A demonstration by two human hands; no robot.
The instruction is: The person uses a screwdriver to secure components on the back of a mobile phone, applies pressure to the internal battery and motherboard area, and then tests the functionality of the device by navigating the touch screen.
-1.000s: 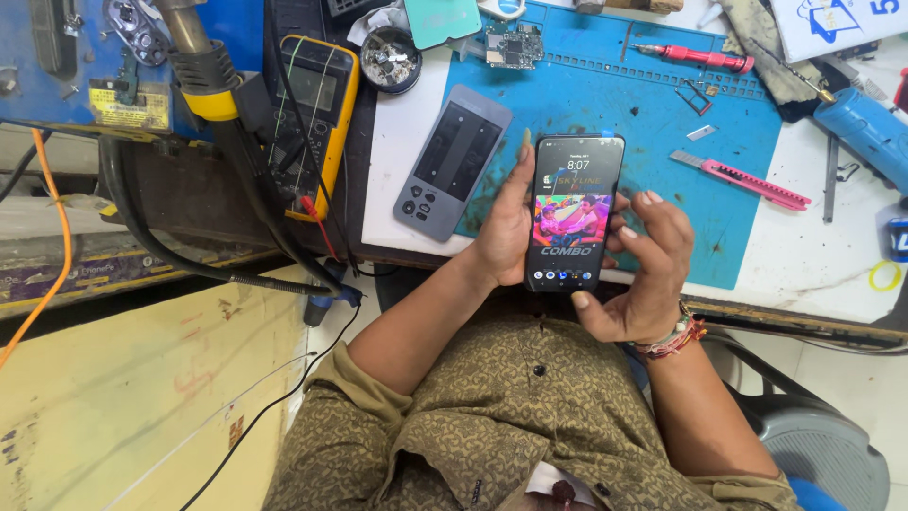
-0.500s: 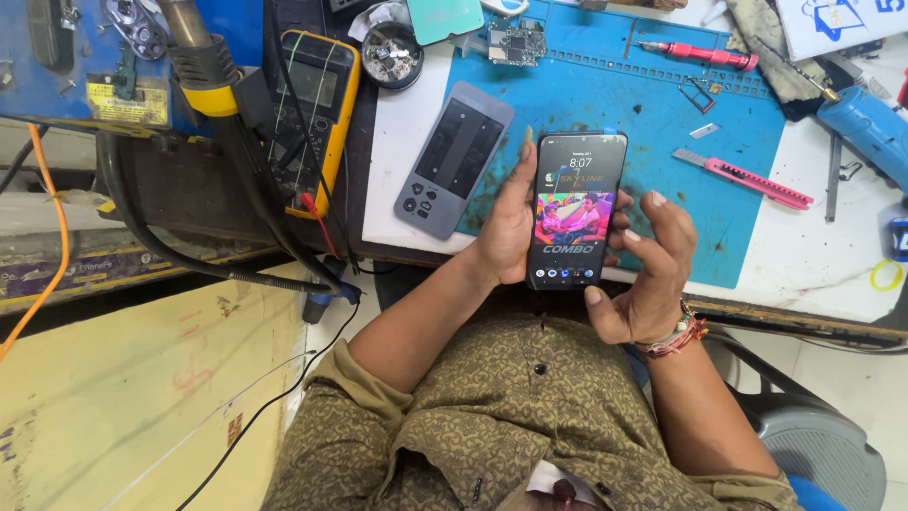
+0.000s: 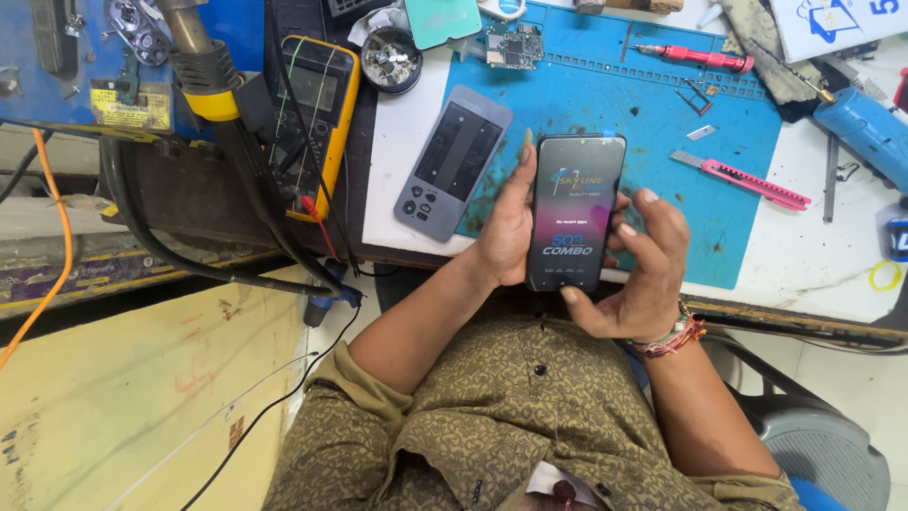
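left hand (image 3: pixel 503 232): fingers clamped on phone (image 3: pixel 575 210)
right hand (image 3: pixel 641 274): steadies phone, 3 o'clock edge, thumb at bottom
risk: phone may slip onto worktop (image 3: pixel 407 142); loose grip

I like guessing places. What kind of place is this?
Probably a phone repair bench: a multimeter, a bare circuit board and a red screwdriver lie around the blue work mat.
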